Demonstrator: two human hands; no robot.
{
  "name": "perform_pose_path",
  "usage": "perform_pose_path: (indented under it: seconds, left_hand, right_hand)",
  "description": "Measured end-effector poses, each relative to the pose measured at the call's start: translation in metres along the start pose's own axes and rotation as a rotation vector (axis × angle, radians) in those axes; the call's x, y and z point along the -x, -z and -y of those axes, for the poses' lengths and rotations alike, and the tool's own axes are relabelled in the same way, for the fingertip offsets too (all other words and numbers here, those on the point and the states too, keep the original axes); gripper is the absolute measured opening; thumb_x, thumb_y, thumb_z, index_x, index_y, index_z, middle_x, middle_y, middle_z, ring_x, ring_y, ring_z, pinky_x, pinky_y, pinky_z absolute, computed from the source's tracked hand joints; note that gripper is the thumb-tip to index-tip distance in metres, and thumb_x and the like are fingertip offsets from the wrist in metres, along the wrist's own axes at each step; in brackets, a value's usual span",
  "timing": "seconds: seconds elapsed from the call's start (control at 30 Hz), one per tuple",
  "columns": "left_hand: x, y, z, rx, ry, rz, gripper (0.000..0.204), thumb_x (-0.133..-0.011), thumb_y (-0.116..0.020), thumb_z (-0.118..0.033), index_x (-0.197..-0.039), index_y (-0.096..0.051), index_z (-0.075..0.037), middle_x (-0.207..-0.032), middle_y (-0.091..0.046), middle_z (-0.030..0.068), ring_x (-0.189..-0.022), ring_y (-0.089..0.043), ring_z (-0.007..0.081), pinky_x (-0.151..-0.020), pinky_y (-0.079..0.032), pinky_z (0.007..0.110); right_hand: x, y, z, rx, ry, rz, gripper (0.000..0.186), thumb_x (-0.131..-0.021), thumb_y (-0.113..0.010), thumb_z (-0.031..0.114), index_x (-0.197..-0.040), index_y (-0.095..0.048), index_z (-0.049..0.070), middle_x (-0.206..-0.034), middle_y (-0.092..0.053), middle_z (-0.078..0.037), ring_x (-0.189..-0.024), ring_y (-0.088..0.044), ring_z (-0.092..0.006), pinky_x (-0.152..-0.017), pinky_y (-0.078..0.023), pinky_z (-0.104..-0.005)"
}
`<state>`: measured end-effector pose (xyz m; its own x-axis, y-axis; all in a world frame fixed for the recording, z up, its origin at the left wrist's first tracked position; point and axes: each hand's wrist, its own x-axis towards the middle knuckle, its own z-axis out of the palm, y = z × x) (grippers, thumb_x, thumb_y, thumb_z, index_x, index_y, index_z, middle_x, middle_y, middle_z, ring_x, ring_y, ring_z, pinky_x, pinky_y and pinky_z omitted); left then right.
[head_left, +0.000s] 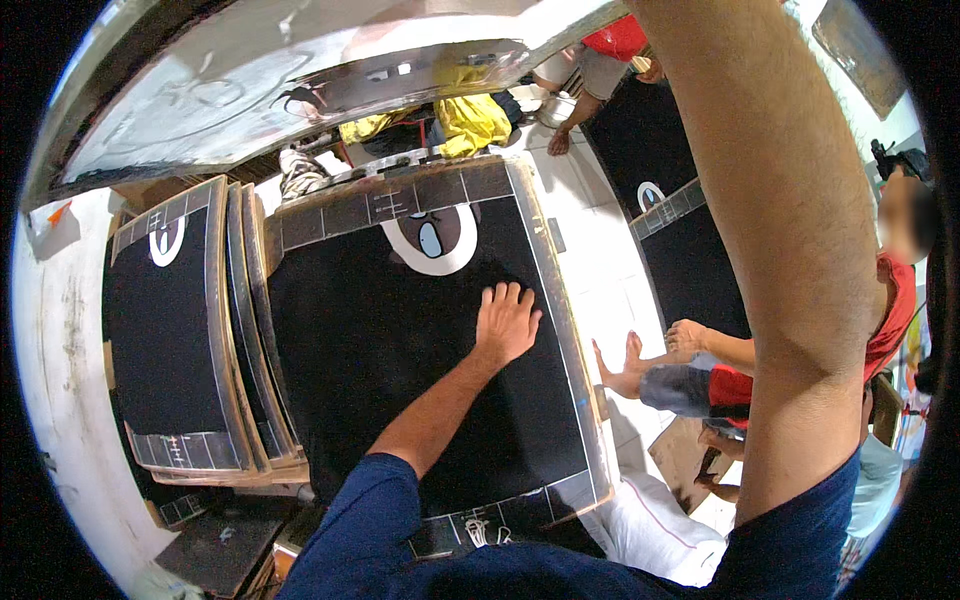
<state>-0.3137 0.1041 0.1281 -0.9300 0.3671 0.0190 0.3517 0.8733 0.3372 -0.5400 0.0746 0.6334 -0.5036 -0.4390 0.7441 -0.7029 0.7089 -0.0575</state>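
Note:
My left hand [508,325] lies flat, palm down with fingers spread, on a black cloth panel [400,370] stretched over a wood-edged board [590,440]. Ahead of the fingers, near the board's far edge, the cloth carries a white ring design [433,262] with brown and light blue inside. My right arm [790,230] is raised across the right side and runs out past the top edge, so its hand cannot be seen. A large pale panel with a dark frame [300,85] slants above the board at the upper left.
More boards with black cloth [160,350] are stacked at the left. Yellow cloth [470,122] lies beyond the board. Right of it, a person in red [725,390] sits low with a bare foot near the board; another person [610,45] is farther back. White cloth [655,530] hangs at the lower right.

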Motion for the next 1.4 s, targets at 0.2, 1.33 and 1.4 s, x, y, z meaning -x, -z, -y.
perform_pose_path:
  seconds: [0.2,1.33,1.4]
  left_hand:
    - [0.067,0.101,0.010,0.268,0.126,-0.840,0.052,-0.089,-0.080,-0.024,-0.134,-0.063,-0.004,-0.129,-0.063,0.0173,-0.121,-0.058,0.0370,-0.104,-0.041,0.051]
    - [0.343,0.009,0.090,-0.177,0.429,-0.345,0.055,-0.076,-0.080,-0.027,-0.130,-0.070,-0.019,-0.127,-0.064,0.0021,-0.131,-0.055,0.0247,-0.118,-0.032,0.054]
    - [0.341,0.010,0.089,-0.203,0.401,-0.381,0.053,-0.077,-0.080,-0.027,-0.129,-0.070,-0.019,-0.127,-0.064,0.0020,-0.131,-0.055,0.0246,-0.117,-0.032,0.054]
  right_hand:
    - [0.103,0.021,0.043,-0.128,0.047,-0.204,0.030,-0.084,-0.079,0.015,-0.111,-0.075,0.004,-0.110,-0.073,-0.021,-0.108,-0.069,-0.0376,-0.096,-0.054,-0.0450]
    - [0.363,-0.293,0.020,0.064,-0.052,0.312,0.030,-0.080,-0.081,0.022,-0.105,-0.066,0.015,-0.101,-0.067,-0.004,-0.100,-0.063,-0.0280,-0.086,-0.043,-0.0481]
    - [0.364,-0.300,0.019,0.086,-0.113,0.444,0.031,-0.084,-0.081,0.023,-0.109,-0.065,0.014,-0.105,-0.067,-0.004,-0.104,-0.062,-0.0282,-0.087,-0.043,-0.0486]
